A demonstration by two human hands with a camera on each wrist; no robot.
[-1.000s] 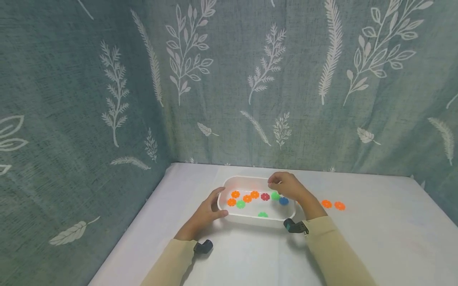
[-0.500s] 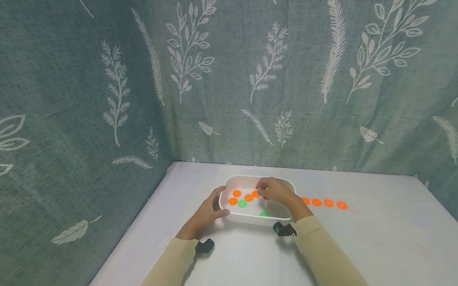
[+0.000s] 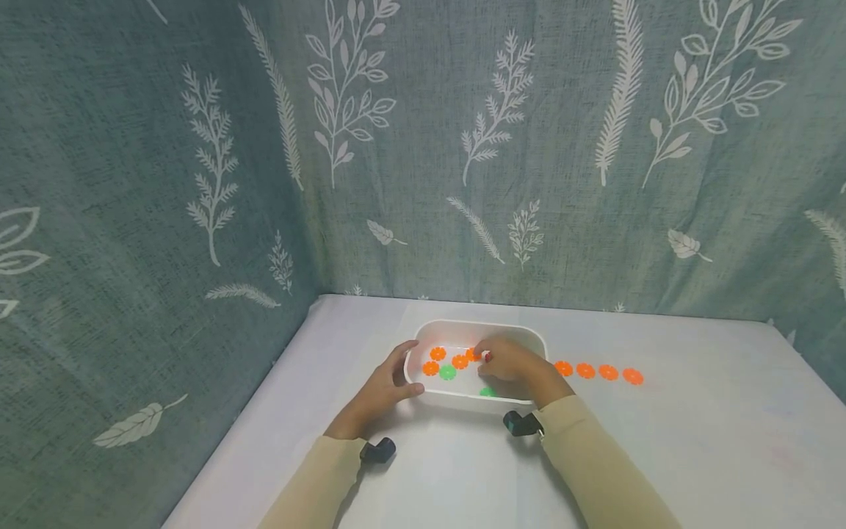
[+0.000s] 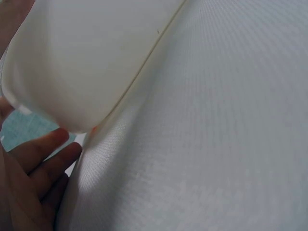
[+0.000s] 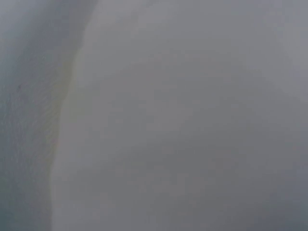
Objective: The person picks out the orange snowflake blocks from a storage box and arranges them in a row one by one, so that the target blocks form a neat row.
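A white plastic tub (image 3: 476, 397) lies on the table in the head view. My left hand (image 3: 382, 382) grips its left end, thumb at the front rim and fingers at the back. Part of that hand shows beside the tub wall in the left wrist view. My right hand (image 3: 512, 364) reaches down into the tub, with thumb and fingertips around a small red notched disc (image 3: 488, 357). Whether they pinch it is hard to tell. Orange discs (image 3: 459, 361) and a green disc (image 3: 447, 372) lie left of this hand. Another green disc (image 3: 487, 392) is near the front wall.
Right of the tub, several orange discs (image 3: 609, 372) form a row on the white table (image 3: 700, 426). A patterned green-blue curtain (image 3: 423, 162) rises behind the table and along its left side. The right wrist view is a blurred pale surface.
My right hand has moved left and down from above the tub's right end to the red disc. It now covers the green and blue discs there. The left hand keeps its hold.
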